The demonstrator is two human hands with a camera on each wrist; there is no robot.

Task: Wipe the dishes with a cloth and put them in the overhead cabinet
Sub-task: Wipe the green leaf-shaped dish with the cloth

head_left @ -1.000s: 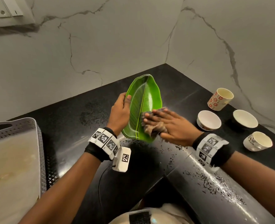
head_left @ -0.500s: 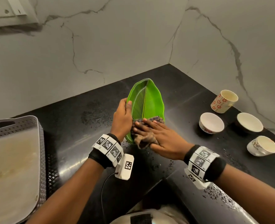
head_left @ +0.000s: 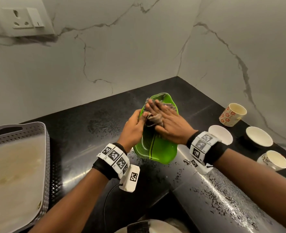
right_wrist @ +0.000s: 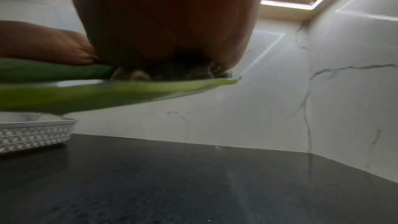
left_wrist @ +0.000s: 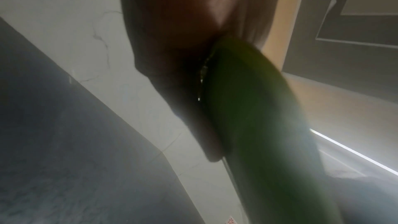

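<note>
Nearest me, at about seven o'clock, a grey perforated tray (head_left: pixel 43 132) sits on the black tabletop (head_left: pixel 81 148), which is flecked with water drops. Just beyond the wrists, near the middle, a green leaf-shaped plate (head_left: pixel 155 148) is held off the tabletop and tilted, its near end low and its far end pointing toward twelve o'clock. The left hand (head_left: pixel 132 130) grips the plate's left rim, thumb curled over onto the inner face and fingers (left_wrist: pixel 193 108) pressed against the underside. The right hand (head_left: pixel 167 121) lies flat on the plate's upper half, its fingers (head_left: pixel 153 106) straight and a little spread, pressing a dark crumpled cloth (head_left: pixel 154 119) into the plate; the cloth bunches out from under the palm and also shows past the fingertips.

Out at two to three o'clock stand the other dishes: a flowered cup (head_left: pixel 233 114) farthest back, two white bowls (head_left: pixel 220 134) (head_left: pixel 259 136) in front of it, and a patterned cup (head_left: pixel 273 159) nearest the edge. A wall socket (head_left: pixel 24 17) sits at ten o'clock. No cabinet shows in the head view.

As I read it, this is the wiping step on the first dish, with the cloth working the far end. The next move likely calls for covering the near half and probably the underside, keeping the left grip firm on a wet, slippery rim, before lifting it overhead. The cups and bowls look untouched.
</note>
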